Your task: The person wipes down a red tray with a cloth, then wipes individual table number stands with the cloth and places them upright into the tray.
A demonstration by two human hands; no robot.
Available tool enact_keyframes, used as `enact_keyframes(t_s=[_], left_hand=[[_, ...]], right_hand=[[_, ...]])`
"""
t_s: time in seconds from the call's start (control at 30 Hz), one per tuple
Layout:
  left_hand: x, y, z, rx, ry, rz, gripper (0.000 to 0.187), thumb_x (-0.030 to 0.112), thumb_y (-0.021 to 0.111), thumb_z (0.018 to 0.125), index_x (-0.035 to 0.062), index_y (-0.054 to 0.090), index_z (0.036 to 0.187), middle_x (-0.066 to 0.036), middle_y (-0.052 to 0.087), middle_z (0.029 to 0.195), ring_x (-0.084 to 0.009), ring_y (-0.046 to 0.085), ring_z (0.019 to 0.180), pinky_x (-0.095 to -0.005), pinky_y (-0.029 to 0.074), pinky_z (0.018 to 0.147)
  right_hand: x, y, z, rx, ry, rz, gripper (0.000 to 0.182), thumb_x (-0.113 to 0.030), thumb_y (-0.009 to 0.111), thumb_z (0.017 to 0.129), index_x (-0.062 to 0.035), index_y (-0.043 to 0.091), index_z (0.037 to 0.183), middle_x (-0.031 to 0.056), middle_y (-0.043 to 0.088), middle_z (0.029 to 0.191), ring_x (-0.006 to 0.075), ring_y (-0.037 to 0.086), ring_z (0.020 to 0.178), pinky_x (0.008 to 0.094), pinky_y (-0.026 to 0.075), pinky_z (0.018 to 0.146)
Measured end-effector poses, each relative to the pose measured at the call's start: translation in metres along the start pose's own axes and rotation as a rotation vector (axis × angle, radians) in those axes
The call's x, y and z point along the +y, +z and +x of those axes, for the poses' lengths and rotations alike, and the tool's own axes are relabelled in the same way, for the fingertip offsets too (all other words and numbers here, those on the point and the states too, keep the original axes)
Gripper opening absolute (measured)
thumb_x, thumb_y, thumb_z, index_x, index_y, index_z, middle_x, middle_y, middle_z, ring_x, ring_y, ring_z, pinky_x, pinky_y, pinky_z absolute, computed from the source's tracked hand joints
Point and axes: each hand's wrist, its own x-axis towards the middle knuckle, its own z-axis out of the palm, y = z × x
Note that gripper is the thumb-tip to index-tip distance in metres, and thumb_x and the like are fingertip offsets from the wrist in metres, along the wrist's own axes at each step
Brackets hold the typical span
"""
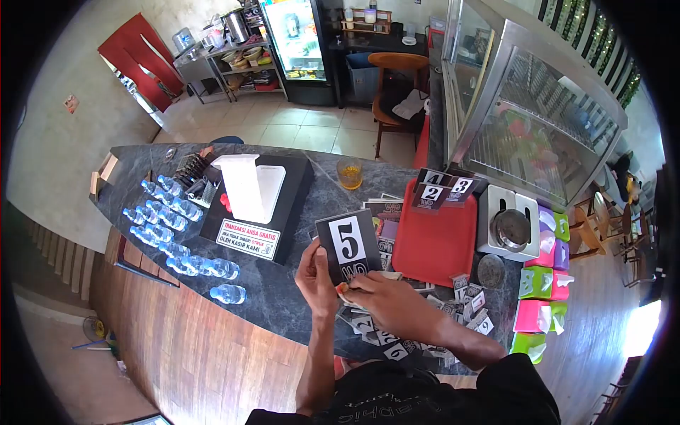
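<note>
A black card with a white panel and the number 5 [347, 239] is held up over the counter. My left hand [316, 280] grips its lower left edge, fingers closed. At the card's lower edge my right hand [386, 301] is closed, with a small orange-red and pale item [343, 289] at its fingertips, too small to name. Beneath and around my hands lie many small black-and-white number tags [394, 351]. To the right is a red tray [433, 244], with cards numbered 2 [431, 194], 3 [461, 185] and 4 standing at its back edge.
Several water bottles [205, 266] stand or lie on the left of the dark counter [297, 312], beside a black box with a sign [248, 239]. A glass of amber liquid [349, 173] stands behind the card. Tissue boxes [531, 316] line the right edge, near a glass display case [531, 113].
</note>
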Motion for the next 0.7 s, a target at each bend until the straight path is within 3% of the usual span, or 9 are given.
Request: enact_keyframes(t_s=[0.17,0.27,0.33,0.4,0.5,0.53,0.6,0.67,0.7], left_hand=[[0.001,-0.003,-0.002,0.1,0.108,0.121,0.034,0.019,0.057,0.103,-0.0076,0.061,0.124,-0.006,0.069,0.102,-0.0079,0.06,0.088,-0.0222,0.048,0.08],[-0.007,-0.019,0.011,0.015,0.048,-0.043,0.032,0.017,0.054,0.105,-0.0059,0.06,0.126,-0.005,0.067,0.106,-0.0085,0.06,0.094,-0.0233,0.047,0.084],[-0.009,-0.018,0.013,-0.056,-0.011,-0.182,0.031,0.016,0.053,0.105,-0.0045,0.058,0.127,-0.004,0.066,0.108,-0.0082,0.059,0.096,-0.0231,0.047,0.085],[-0.014,-0.006,0.005,-0.121,-0.114,-0.256,0.03,0.017,0.052,0.105,0.0002,0.058,0.13,-0.004,0.065,0.11,-0.008,0.059,0.097,-0.024,0.049,0.086],[-0.022,0.009,-0.013,-0.288,-0.292,0.013,0.035,0.02,0.05,0.106,0.0004,0.055,0.135,-0.003,0.066,0.108,-0.0084,0.061,0.096,-0.0266,0.054,0.076],[-0.027,0.011,-0.015,-0.344,-0.344,0.181,0.04,0.019,0.049,0.106,0.0007,0.048,0.142,-0.009,0.063,0.119,-0.0155,0.061,0.107,-0.0319,0.053,0.088],[-0.087,-0.014,-0.04,-0.509,0.103,0.717,0.048,0.024,0.045,0.107,0.0018,0.037,0.15,-0.013,0.053,0.138,-0.023,0.054,0.124,-0.0355,0.045,0.105],[-0.034,0.008,-0.056,-0.559,-0.066,0.49,0.057,0.039,0.035,0.109,0.0037,0.028,0.154,-0.013,0.042,0.15,-0.0264,0.043,0.136,-0.0357,0.034,0.115],[-0.017,0.02,-0.055,-0.468,-0.362,0.173,0.063,0.047,0.029,0.108,0.0042,0.028,0.154,-0.012,0.042,0.15,-0.0257,0.042,0.137,-0.0353,0.034,0.114]], right_hand=[[0.008,-0.026,-0.027,0.0,0.328,-0.091,0.047,0.001,0.052,0.085,-0.0076,0.062,0.13,0.01,0.063,0.11,0.0296,0.062,0.102,0.0419,0.052,0.087],[0.035,-0.039,-0.034,0.025,0.408,-0.153,0.042,-0.001,0.049,0.089,-0.0027,0.059,0.13,0.0134,0.063,0.105,0.0352,0.063,0.097,0.0458,0.052,0.082],[0.052,-0.034,-0.025,0.113,0.401,-0.054,0.046,0.001,0.047,0.089,-0.0032,0.057,0.133,0.0167,0.064,0.111,0.0351,0.064,0.102,0.0427,0.052,0.086],[0.067,-0.006,-0.014,0.617,0.295,0.438,0.049,0.006,0.046,0.087,-0.0027,0.056,0.135,0.0196,0.063,0.12,0.0322,0.064,0.108,0.0375,0.05,0.091],[0.035,0.017,0.005,0.677,0.408,0.719,0.055,0.011,0.048,0.083,0.0015,0.051,0.137,0.0189,0.061,0.122,0.0316,0.062,0.111,0.0364,0.046,0.099],[0.035,0.032,0.008,0.704,0.291,0.506,0.062,0.014,0.047,0.081,0.0013,0.045,0.142,0.021,0.054,0.129,0.0351,0.056,0.12,0.0383,0.041,0.106],[0.02,0.051,0.011,0.743,0.299,0.321,0.069,0.016,0.046,0.08,0.0,0.038,0.147,0.0233,0.044,0.137,0.0387,0.046,0.128,0.0403,0.036,0.111],[0.022,0.061,0.011,0.738,0.281,0.34,0.072,0.015,0.046,0.08,-0.0006,0.034,0.149,0.0248,0.038,0.141,0.0432,0.04,0.131,0.0432,0.033,0.112],[0.025,0.062,0.013,0.767,0.294,0.31,0.073,0.015,0.047,0.08,-0.0007,0.033,0.149,0.0251,0.038,0.141,0.0434,0.04,0.131,0.0447,0.033,0.112]])
